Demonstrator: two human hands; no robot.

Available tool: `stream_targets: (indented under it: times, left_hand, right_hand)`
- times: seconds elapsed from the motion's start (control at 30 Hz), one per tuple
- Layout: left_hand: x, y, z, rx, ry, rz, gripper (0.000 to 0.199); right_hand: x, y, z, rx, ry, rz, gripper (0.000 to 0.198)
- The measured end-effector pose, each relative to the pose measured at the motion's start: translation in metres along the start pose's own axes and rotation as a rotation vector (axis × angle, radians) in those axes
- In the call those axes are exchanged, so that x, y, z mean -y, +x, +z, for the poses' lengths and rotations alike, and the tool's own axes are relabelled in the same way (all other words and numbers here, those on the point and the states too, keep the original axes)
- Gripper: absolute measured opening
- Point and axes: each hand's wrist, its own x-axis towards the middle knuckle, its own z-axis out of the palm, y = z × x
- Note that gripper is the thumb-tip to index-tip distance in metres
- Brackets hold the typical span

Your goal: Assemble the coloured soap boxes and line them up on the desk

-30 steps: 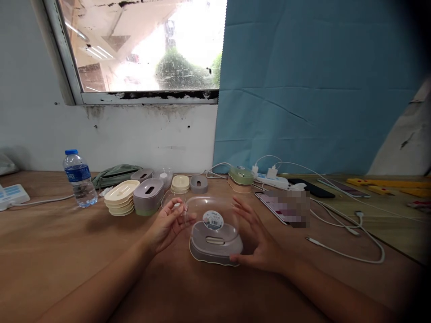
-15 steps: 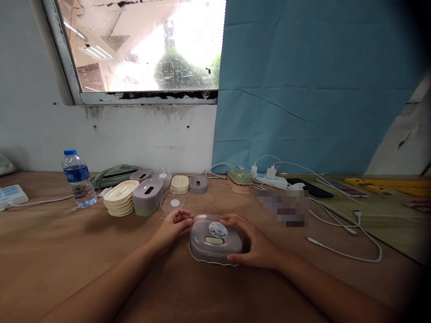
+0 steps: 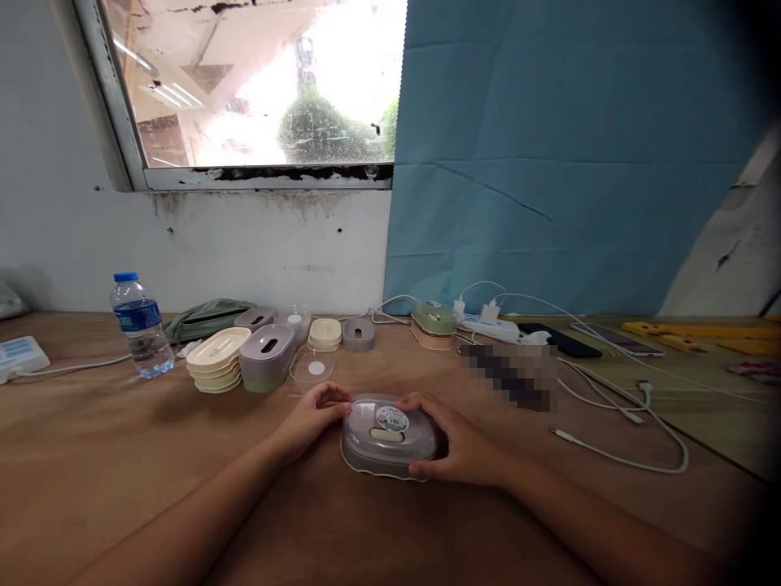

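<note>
A low mauve-grey plastic box (image 3: 366, 460) with rounded corners rests on the table between my hands. A clear plastic cover lies over its top, with a round printed label (image 3: 392, 419) and an oval slot showing cream beneath it. A wavy cream edge runs along the bottom. My right hand (image 3: 448, 443) grips the right end, thumb at the near side and fingers over the far side. My left hand (image 3: 320, 415) holds the far left corner between thumb and curled fingers; the fingertips are partly hidden.
Behind my left hand stand stacked cream trays (image 3: 215, 358), mauve slotted boxes (image 3: 267, 354) and a clear cover (image 3: 312, 370). A water bottle (image 3: 141, 325) is farther left. Green and tan boxes (image 3: 433, 321), a power strip (image 3: 491, 327), phones and white cables (image 3: 647, 465) lie right.
The box and my hands hold nearly the same place. My left fingers have shifted slightly at the corner. The whole view has moved a little.
</note>
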Motion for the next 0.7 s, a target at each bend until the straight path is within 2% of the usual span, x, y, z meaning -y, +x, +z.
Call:
stream_targets:
  times: [0.23,0.33,0.37,0.43,0.5,0.57,0.63,0.7]
  left_hand:
    - [-0.004,-0.002,0.004,-0.037,0.053,0.026,0.029]
    - [-0.003,-0.001,0.005,-0.040,0.077,0.022,0.029]
    - [-0.003,0.000,0.005,-0.040,0.079,0.017,0.029]
    - [-0.001,0.001,0.005,-0.040,0.075,0.014,0.029]
    - [0.000,0.002,0.005,-0.035,0.063,0.014,0.029]
    - [0.001,0.002,0.006,-0.030,0.051,0.012,0.028]
    - [0.001,0.002,0.006,-0.027,0.042,0.008,0.028]
    - [0.001,0.003,0.006,-0.028,0.039,0.005,0.027]
  right_hand:
    - [0.005,-0.001,-0.003,0.041,-0.068,0.007,0.067]
    - [-0.005,0.000,-0.010,0.066,-0.078,-0.048,0.066]
    - [-0.013,0.001,-0.015,0.034,-0.087,-0.069,0.063]
    - [-0.036,0.003,-0.031,-0.142,-0.151,-0.059,0.055]
    - [-0.068,0.005,-0.053,-0.377,-0.340,0.086,0.050]
    - [-0.101,0.004,-0.076,-0.491,-0.555,0.270,0.050]
    - [-0.130,0.001,-0.096,-0.520,-0.663,0.453,0.055]
    - [-0.149,-0.003,-0.110,-0.503,-0.661,0.473,0.054]
